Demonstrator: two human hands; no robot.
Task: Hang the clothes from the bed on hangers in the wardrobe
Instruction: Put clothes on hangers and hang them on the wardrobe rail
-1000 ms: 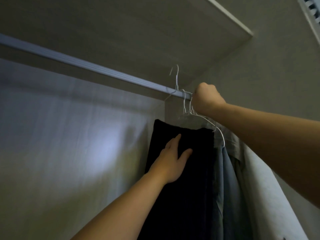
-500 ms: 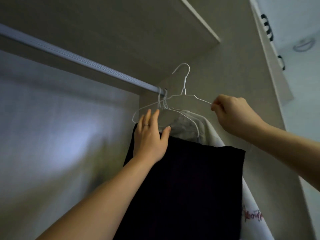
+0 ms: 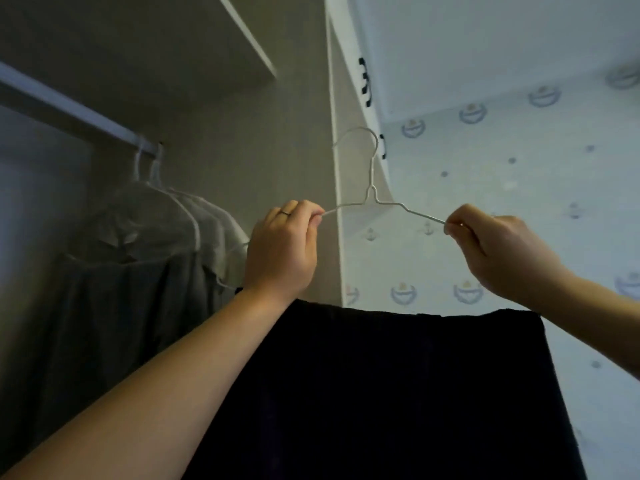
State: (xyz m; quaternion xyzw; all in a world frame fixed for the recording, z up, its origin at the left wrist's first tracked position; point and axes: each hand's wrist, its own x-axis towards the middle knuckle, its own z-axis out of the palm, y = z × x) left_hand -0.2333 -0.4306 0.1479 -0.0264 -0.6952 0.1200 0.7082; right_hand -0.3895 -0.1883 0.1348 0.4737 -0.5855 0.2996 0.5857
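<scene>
Mid-frame hanger (image 3: 372,194), likely light and bendy, is pinched at both shoulders by left hand (image 3: 280,251) and right hand (image 3: 498,252).

Dim, soft-focus picture; wardrobe interior (image 3: 214,109) shadowed, wallpapered wall (image 3: 519,161) brighter, edges bowed.

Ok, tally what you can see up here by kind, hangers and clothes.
Wire hangers: 3, the held hanger between left hand and right hand, two rail hangers hooked on the rail.
Black cloth: 1.
Hanging garments: 2, white garment, grey garment.
Total: 6.
</scene>
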